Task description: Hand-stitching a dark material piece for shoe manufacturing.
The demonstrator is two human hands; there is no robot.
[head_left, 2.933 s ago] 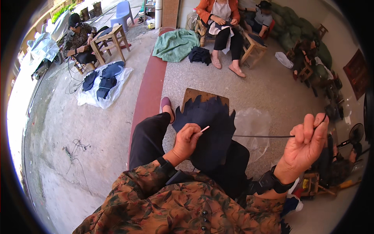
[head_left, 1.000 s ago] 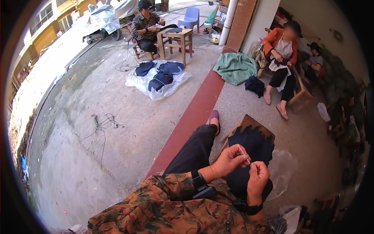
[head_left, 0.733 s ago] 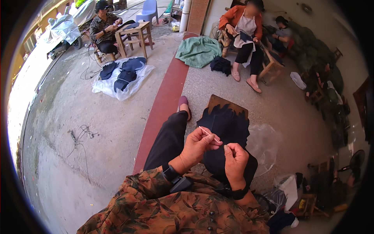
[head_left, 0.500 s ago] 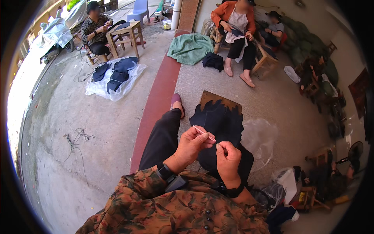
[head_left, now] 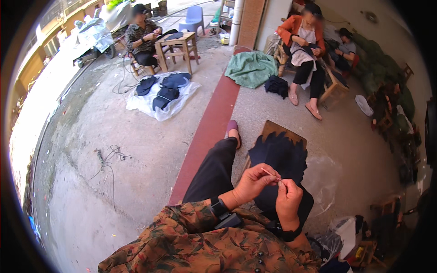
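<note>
brown leaf-patterned shirt with buttons, black trousers — dark wristbands, a maroon shoe (head_left: 233,130).

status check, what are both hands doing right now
Left hand pinching a thin pale stick. Right hand closed at its tip. Dark fabric beneath on the lap. Nothing between them.

A single head-worn fisheye looks steeply down, close over the left hand (head_left: 252,183) and right hand (head_left: 288,202); the far courtyard curves along the rim.
</note>
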